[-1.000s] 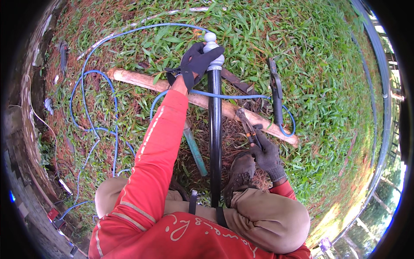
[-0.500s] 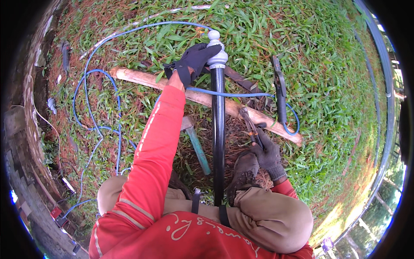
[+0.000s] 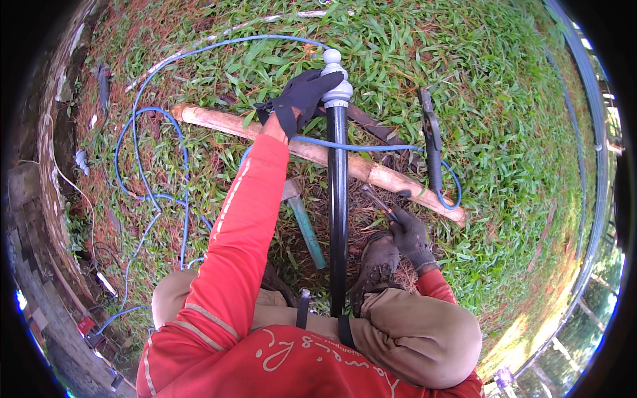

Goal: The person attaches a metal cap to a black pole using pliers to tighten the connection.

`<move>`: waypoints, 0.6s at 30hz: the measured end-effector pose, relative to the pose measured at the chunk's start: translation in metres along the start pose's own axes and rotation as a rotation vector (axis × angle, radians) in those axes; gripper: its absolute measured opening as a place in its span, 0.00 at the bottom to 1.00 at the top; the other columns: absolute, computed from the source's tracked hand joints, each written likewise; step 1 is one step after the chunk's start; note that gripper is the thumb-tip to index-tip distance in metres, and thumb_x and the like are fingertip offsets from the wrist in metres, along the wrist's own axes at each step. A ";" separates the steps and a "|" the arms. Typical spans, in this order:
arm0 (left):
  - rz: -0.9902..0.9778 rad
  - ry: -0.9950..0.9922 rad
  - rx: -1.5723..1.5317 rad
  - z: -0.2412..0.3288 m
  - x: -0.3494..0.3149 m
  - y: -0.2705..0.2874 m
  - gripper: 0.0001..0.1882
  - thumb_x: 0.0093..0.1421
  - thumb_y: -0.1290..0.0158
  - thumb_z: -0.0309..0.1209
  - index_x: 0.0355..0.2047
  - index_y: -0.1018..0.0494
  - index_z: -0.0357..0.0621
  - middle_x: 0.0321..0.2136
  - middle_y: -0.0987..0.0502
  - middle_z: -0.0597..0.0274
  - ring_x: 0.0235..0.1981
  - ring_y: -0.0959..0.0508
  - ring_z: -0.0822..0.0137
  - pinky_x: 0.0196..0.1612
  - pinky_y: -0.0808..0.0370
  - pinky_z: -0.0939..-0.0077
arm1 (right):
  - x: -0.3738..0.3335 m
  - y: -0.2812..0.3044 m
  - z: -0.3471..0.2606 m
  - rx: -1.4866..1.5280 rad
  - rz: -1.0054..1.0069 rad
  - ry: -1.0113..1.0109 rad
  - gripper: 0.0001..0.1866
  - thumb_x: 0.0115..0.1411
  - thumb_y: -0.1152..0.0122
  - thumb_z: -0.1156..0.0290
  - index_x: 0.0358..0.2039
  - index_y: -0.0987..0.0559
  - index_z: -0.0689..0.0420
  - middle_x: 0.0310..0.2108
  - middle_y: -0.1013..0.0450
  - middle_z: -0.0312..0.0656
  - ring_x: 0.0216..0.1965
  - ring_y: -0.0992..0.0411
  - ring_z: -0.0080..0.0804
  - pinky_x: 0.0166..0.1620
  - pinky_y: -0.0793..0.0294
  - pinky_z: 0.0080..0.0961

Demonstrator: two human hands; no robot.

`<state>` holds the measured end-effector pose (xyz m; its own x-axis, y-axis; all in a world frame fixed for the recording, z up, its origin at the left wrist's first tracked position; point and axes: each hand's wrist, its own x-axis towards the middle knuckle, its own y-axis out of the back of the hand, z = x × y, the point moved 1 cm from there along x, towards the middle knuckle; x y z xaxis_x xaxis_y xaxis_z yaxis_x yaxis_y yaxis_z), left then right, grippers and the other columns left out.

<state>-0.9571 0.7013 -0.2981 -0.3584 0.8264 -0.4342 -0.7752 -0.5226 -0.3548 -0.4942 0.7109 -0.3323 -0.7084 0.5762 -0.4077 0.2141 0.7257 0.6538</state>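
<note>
My left hand [image 3: 304,96], in a black glove, has its fingers round the grey rounded finial [image 3: 337,91] at the far end of a black pole [image 3: 338,205]. The pole runs toward me between my legs and crosses over a peeled wooden log [image 3: 378,175]. On the right, my right hand [image 3: 411,237], gloved in grey, is closed on a slim metal tool [image 3: 377,199] with a dark handle and an orange mark. Its tip sits low near the log; its exact kind is unclear. Left of the pole lies a hammer [image 3: 306,229] with a blue-green handle.
A dark clamp-like holder [image 3: 431,142] on a blue cable [image 3: 371,146] rests across the log's right part. More blue cable [image 3: 184,166] loops over the grass at left. A flat rusty metal bar [image 3: 371,124] lies beyond the log. My boot [image 3: 377,262] stands beside the pole.
The tool in my right hand has tipped down and left, its tip moving off the log's edge. My left hand keeps its hold on the finial.
</note>
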 end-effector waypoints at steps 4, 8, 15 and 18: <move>0.027 -0.019 -0.010 -0.001 -0.002 -0.005 0.22 0.71 0.31 0.47 0.55 0.18 0.45 0.41 0.14 0.69 0.37 0.15 0.76 0.39 0.17 0.74 | 0.003 -0.004 0.009 0.009 -0.004 -0.011 0.25 0.69 0.31 0.70 0.66 0.18 0.52 0.51 0.16 0.57 0.52 0.17 0.65 0.54 0.16 0.52; 0.040 -0.016 0.019 -0.001 -0.004 -0.003 0.22 0.71 0.31 0.47 0.56 0.18 0.45 0.41 0.13 0.69 0.37 0.15 0.75 0.38 0.17 0.74 | 0.004 -0.006 0.011 0.077 -0.005 -0.031 0.25 0.68 0.30 0.70 0.66 0.16 0.53 0.52 0.15 0.58 0.53 0.16 0.63 0.56 0.16 0.50; 0.033 -0.002 0.012 -0.002 0.000 -0.006 0.23 0.71 0.31 0.48 0.56 0.18 0.46 0.41 0.13 0.70 0.37 0.14 0.76 0.37 0.18 0.76 | 0.007 0.002 0.013 0.128 -0.048 -0.049 0.25 0.68 0.31 0.71 0.65 0.16 0.55 0.52 0.14 0.58 0.54 0.15 0.60 0.57 0.16 0.47; 0.033 -0.035 0.017 -0.004 -0.005 -0.003 0.24 0.71 0.31 0.48 0.57 0.18 0.46 0.42 0.13 0.70 0.37 0.14 0.77 0.37 0.18 0.76 | 0.010 0.002 0.011 0.103 -0.047 -0.007 0.24 0.68 0.31 0.71 0.64 0.15 0.56 0.52 0.14 0.59 0.54 0.14 0.61 0.57 0.16 0.47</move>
<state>-0.9510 0.6984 -0.2982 -0.4017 0.8159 -0.4158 -0.7713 -0.5462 -0.3267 -0.4934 0.7219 -0.3417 -0.7144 0.5429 -0.4415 0.2486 0.7867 0.5651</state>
